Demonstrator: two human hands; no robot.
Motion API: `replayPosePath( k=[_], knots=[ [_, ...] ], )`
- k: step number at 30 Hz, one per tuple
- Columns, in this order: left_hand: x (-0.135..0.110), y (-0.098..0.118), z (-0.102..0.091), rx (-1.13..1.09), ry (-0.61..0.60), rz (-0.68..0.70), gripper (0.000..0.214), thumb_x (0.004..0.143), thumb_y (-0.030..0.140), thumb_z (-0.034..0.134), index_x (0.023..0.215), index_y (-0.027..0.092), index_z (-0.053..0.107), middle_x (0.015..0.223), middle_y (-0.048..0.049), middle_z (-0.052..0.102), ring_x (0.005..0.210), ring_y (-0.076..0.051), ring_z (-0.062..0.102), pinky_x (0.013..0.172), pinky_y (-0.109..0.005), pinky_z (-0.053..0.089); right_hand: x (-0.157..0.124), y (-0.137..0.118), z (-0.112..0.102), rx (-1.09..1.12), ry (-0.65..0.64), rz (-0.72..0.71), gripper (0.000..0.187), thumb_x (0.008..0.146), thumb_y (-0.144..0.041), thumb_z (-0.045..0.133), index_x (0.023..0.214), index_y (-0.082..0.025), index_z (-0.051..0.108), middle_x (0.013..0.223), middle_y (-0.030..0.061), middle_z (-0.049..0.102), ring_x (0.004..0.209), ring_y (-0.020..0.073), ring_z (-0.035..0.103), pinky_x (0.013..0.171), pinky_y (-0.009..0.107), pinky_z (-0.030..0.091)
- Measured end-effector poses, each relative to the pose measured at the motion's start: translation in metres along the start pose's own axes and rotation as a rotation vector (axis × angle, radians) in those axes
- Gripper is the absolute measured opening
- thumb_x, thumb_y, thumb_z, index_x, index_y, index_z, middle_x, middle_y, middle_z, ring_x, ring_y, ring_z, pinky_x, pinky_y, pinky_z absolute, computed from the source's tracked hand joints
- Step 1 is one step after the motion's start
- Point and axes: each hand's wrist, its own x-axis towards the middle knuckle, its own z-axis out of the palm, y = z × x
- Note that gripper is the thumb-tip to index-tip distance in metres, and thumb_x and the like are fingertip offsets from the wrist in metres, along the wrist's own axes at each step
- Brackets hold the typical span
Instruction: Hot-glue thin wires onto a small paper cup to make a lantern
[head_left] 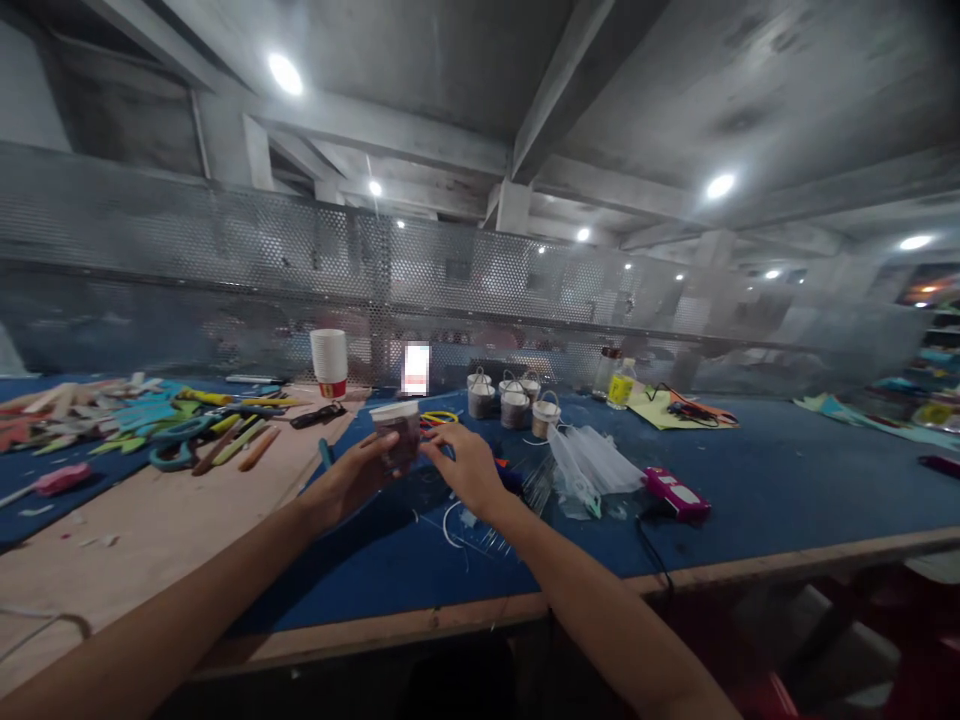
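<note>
A small cup with a pale rim and a dark brownish side is in front of me, above the blue table surface. My left hand is closed around its left side and lower part, thumb on the near face. At the cup's right side, my right hand has its thumb and index finger pinched together; whatever they hold is too small to make out. Behind the hands lie yellow and red loops. Several small cups with wire-like handles stand a little farther back on the right.
Right of my hands are thin wires, a clear plastic bag and a magenta device with a cord. On the left are stacked paper cups, scissors and wooden-handled tools. A perforated metal screen borders the back.
</note>
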Motion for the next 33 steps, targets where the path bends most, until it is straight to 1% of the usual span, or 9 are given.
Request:
replayPosePath(
  k=[3,6,10,13,17,21,24,27,33],
  knots=[
    [-0.001,0.002,-0.003,-0.021,-0.005,-0.017,0.033,0.091,0.032,0.075,0.122,0.020,0.073,0.118,-0.0076,0.080,0.104,-0.024,0.073,0.086,-0.031,0.056,0.004,0.002,-0.016,-0.181,0.035,0.038,0.038,0.107,-0.031,0.044,0.081,-0.021,0.070,0.106,0.0069,0.074,0.103,0.0186,0.070,0.099,0.031,0.048],
    [-0.003,0.004,-0.002,-0.056,0.031,-0.043,0.027,0.090,0.032,0.077,0.115,0.021,0.076,0.113,-0.0054,0.081,0.096,-0.022,0.074,0.082,-0.030,0.056,0.007,0.012,-0.040,-0.432,0.029,0.166,0.022,0.102,-0.029,0.054,0.117,-0.020,0.068,0.126,0.0102,0.067,0.104,0.0195,0.069,0.091,0.030,0.051],
    [-0.004,0.004,0.000,-0.109,0.122,-0.090,0.017,0.085,0.030,0.082,0.098,0.020,0.078,0.100,-0.0068,0.082,0.085,-0.021,0.076,0.076,-0.029,0.058,-0.003,0.034,-0.065,-0.764,-0.347,0.363,0.026,0.100,-0.037,0.059,0.114,-0.017,0.069,0.120,0.0140,0.071,0.112,0.0270,0.068,0.093,0.036,0.050],
    [-0.003,0.004,0.000,-0.140,0.133,-0.086,0.010,0.085,0.024,0.082,0.092,0.020,0.077,0.090,-0.0053,0.082,0.080,-0.019,0.077,0.073,-0.027,0.059,-0.014,0.047,-0.068,-0.863,-0.479,0.428,0.038,0.095,-0.045,0.066,0.119,-0.015,0.067,0.123,0.0175,0.071,0.114,0.0302,0.070,0.090,0.037,0.051],
    [0.000,0.010,0.000,-0.160,0.099,-0.086,0.008,0.086,0.025,0.081,0.092,0.020,0.077,0.084,-0.0041,0.081,0.075,-0.018,0.077,0.066,-0.024,0.059,-0.019,0.052,-0.060,-0.889,-0.493,0.416,0.039,0.094,-0.040,0.066,0.122,-0.013,0.067,0.120,0.0189,0.074,0.112,0.0318,0.072,0.088,0.037,0.051],
    [0.007,0.024,0.003,-0.153,0.007,-0.090,0.017,0.086,0.027,0.081,0.101,0.018,0.078,0.099,-0.0085,0.084,0.080,-0.019,0.078,0.066,-0.024,0.060,-0.016,0.047,-0.060,-0.895,-0.472,0.424,0.035,0.096,-0.036,0.060,0.117,-0.010,0.070,0.120,0.0225,0.073,0.113,0.0332,0.071,0.089,0.036,0.050],
    [0.014,0.029,0.003,-0.173,-0.014,-0.057,0.019,0.088,0.026,0.079,0.104,0.017,0.077,0.100,-0.0092,0.084,0.080,-0.020,0.077,0.067,-0.026,0.060,-0.012,0.045,-0.070,-0.807,-0.350,0.460,0.037,0.097,-0.035,0.056,0.120,-0.010,0.069,0.122,0.0216,0.072,0.112,0.0320,0.071,0.089,0.036,0.049],
    [0.021,0.023,0.002,-0.191,0.016,-0.018,0.022,0.088,0.019,0.077,0.109,0.017,0.076,0.101,-0.0086,0.083,0.083,-0.020,0.078,0.068,-0.026,0.060,-0.005,0.048,-0.081,-0.519,-0.128,0.498,0.035,0.096,-0.035,0.057,0.119,-0.012,0.069,0.117,0.0164,0.074,0.106,0.0273,0.071,0.088,0.033,0.049],
    [0.025,0.006,0.000,-0.142,-0.079,-0.044,0.037,0.092,0.028,0.074,0.128,0.018,0.071,0.121,-0.0102,0.079,0.094,-0.019,0.075,0.081,-0.028,0.057,0.000,0.038,-0.071,0.198,0.105,0.390,0.050,0.085,-0.060,0.066,0.109,-0.016,0.072,0.066,-0.0010,0.064,0.056,0.0158,0.055,0.060,0.028,0.044]
  ],
)
